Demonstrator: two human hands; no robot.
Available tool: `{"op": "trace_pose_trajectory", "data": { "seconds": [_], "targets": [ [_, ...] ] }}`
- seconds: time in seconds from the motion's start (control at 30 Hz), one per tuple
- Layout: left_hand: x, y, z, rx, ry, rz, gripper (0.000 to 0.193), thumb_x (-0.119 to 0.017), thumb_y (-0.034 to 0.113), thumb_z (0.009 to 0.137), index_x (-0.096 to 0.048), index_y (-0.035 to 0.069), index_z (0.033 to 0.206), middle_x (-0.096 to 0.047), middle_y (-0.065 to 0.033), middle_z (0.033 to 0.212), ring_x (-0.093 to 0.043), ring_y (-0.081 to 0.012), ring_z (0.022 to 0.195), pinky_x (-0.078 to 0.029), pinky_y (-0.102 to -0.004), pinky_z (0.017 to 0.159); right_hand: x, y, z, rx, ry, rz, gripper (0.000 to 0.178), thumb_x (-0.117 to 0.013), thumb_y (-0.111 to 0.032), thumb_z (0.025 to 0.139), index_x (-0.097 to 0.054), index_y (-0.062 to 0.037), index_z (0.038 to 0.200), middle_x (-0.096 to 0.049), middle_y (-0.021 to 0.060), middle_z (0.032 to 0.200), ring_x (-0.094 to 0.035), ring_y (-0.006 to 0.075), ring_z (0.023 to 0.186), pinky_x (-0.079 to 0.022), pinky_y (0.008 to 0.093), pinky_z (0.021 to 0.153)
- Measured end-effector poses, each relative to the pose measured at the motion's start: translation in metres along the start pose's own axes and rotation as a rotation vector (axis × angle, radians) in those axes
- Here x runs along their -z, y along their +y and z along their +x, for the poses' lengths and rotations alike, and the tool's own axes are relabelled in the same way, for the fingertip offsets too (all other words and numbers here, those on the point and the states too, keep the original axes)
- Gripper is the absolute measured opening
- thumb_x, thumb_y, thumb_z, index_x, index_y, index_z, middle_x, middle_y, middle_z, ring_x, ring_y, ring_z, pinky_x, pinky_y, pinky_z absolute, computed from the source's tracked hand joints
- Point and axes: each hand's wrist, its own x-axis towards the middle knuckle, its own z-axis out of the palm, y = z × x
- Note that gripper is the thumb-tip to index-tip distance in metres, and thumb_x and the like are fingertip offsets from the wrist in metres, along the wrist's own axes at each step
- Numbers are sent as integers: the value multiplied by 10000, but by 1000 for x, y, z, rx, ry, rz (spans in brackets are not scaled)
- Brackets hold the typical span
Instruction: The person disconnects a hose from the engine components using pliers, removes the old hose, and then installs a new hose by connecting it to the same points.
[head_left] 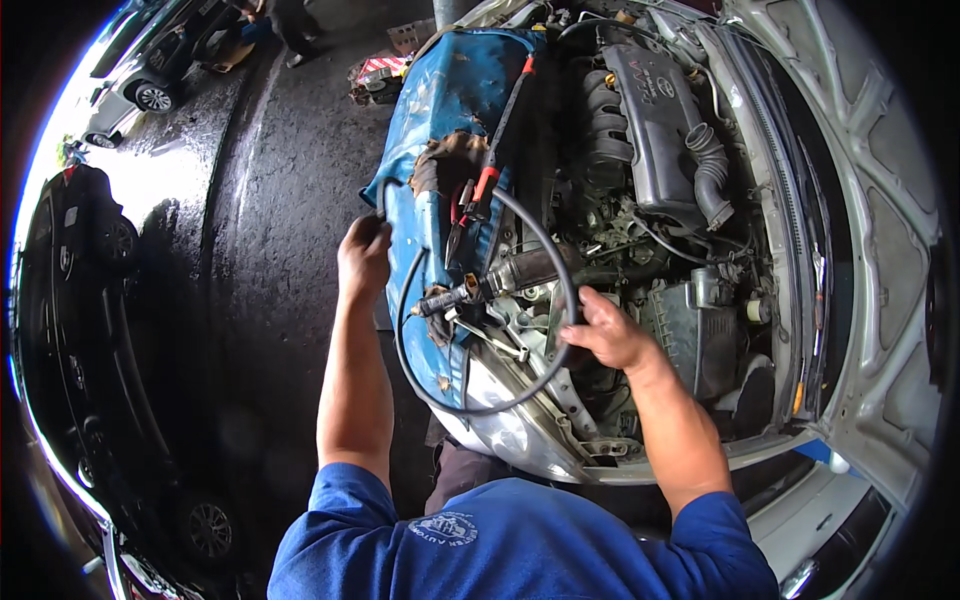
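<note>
A long dark grey hose (470, 411) bends into a big loop in front of me, over the blue fender cover (420, 120) and the front of the engine bay. My left hand (363, 262) is closed around a dark, hose-like length at the cover's left edge; its link to the loop cannot be followed. My right hand (612, 332) pinches the loop's right side between thumb and fingers. Inside the loop lie red-handled pliers (457, 228), a black tool (440, 301) and a silver wrench (492, 336). A long red-and-black tool (489, 182) rests just above them.
A grey engine cover (655, 120) and a ribbed intake hose (708, 170) lie beyond my right hand. The raised hood (885, 240) borders the right side. Dark cars (75, 330) stand left across the wet-looking floor (290, 200). Another person (290, 30) is at the far left.
</note>
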Motion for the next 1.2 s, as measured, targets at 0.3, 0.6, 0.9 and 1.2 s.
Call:
{"op": "trace_pose_trajectory", "data": {
  "seconds": [0.3, 0.6, 0.9, 1.2],
  "targets": [
    [-90, -2, 55, -295, -180, 686, 311, -592, 357, 842, -705, 146, 1039, -643, -203, 1072, -618, -385, 987, -484, -464, 860, 2, -68, -163, -37, 285, -29, 480, -653, -18, 797, -463, 22, 1236, -607, 83, 825, -601, 175, 762, -471, 289, 718],
    [-114, 12, 21, -516, 16, 606, 404, -640, 334, 866, -628, 30, 1132, -607, -210, 1081, -573, -381, 1021, -468, -441, 889, 40, -65, -284, 221, 568, 55, 533, -628, -144, 842, -442, 28, 1311, -618, 115, 796, -595, 155, 614, -475, 238, 537],
    [-202, 95, -173, -1044, -751, 406, 876, -797, 62, 621, -390, 137, 1393, -437, -258, 1334, -436, -446, 1228, -407, -481, 1013, 128, -61, -330, 360, 531, 512, 582, -514, -118, 905, -297, 132, 1384, -566, 113, 732, -545, 163, 497, -447, 274, 434],
    [-277, 122, -239, -773, -1282, 82, 477, -717, 237, 737, -607, 20, 1148, -554, -239, 1189, -507, -403, 1156, -387, -513, 1016, 195, -54, -332, 317, 520, 681, 580, -440, -114, 937, -239, -104, 1481, -576, 151, 773, -622, 212, 565, -548, 317, 517]
  ]
}}
